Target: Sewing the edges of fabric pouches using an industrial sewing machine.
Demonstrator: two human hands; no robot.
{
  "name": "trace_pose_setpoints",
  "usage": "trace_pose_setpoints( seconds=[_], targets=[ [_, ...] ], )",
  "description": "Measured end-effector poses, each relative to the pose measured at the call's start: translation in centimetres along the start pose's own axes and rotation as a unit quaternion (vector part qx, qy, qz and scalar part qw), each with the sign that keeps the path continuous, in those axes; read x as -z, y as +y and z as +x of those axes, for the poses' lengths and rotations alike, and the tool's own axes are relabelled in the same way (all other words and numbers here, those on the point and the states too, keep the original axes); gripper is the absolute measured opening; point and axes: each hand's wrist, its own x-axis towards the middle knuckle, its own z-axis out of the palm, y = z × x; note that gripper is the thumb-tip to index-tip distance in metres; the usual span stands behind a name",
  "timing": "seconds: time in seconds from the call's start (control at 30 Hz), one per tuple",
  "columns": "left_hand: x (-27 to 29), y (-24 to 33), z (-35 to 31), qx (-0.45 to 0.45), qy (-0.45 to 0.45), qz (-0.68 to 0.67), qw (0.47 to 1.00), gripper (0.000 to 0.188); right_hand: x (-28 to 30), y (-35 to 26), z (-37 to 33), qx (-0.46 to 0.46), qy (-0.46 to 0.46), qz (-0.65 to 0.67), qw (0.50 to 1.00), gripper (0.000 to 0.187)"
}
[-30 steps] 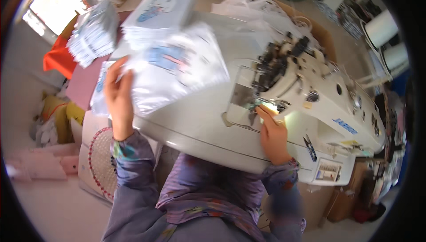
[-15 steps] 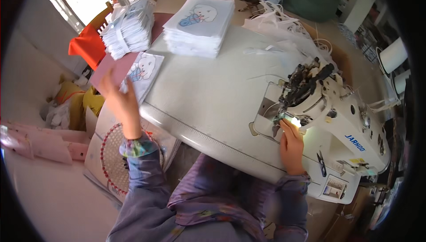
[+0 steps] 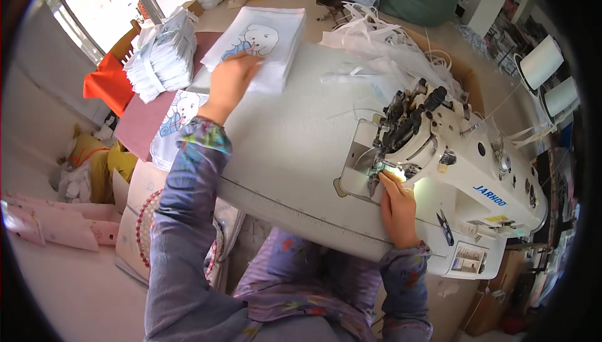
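Observation:
My left hand (image 3: 231, 85) reaches over the near-left corner of a thick stack of white cloth pieces (image 3: 285, 34), each top print showing a white cartoon animal with blue. Its fingertips are smeared, so whether they grip the top piece cannot be made out. Over at the sewing machine (image 3: 464, 172), my right hand (image 3: 398, 210) lies with fingers stretched towards the lit needle area, beside the presser foot (image 3: 375, 185). No cloth shows under that hand. A single printed piece (image 3: 169, 132) lies at the table's left end, below my left forearm's side.
A tied bundle of white cloth (image 3: 162, 59) stands on a maroon board (image 3: 135, 127) at left. White straps and cloth (image 3: 389, 47) heap behind the machine. Small black thread snips (image 3: 445, 228) lie on its bed. A round basket (image 3: 145, 223) sits below the table's left edge.
My left hand has moved from above the single printed piece, right and away from me, to the stack. My right hand stays by the needle. The whole view has shifted slightly.

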Motion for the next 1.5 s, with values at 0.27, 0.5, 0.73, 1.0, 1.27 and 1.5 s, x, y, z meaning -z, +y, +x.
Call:
trace_pose_setpoints(
  seconds=[0.27,0.5,0.73,1.0,1.27,1.5],
  targets=[
    [10.8,17.1,-9.3,-0.082,-0.034,-0.022,0.996,0.058,1.1,-7.1,-2.1,-0.137,-0.037,0.277,0.95,0.04],
    [10.0,23.8,-14.0,-0.108,-0.33,-0.366,0.864,0.05,-0.5,-10.1,-6.0,-0.286,-0.108,0.295,0.905,0.062],
    [-0.9,20.0,-7.2,-0.052,-0.216,-0.215,0.951,0.037,-1.2,-10.6,-6.9,-0.276,-0.063,0.234,0.93,0.057],
    [-3.8,20.5,-5.9,-0.008,-0.324,-0.278,0.904,0.027,-1.9,-10.9,-7.4,-0.261,-0.015,0.208,0.943,0.06],
    [-3.7,21.3,-5.8,-0.017,-0.289,-0.208,0.934,0.024,-1.6,-11.3,-6.6,-0.219,0.006,0.203,0.954,0.068],
    [-3.3,23.2,-5.9,-0.104,-0.164,-0.161,0.968,0.02,-2.0,-11.1,-7.3,-0.223,0.012,0.188,0.956,0.059]
  ],
)
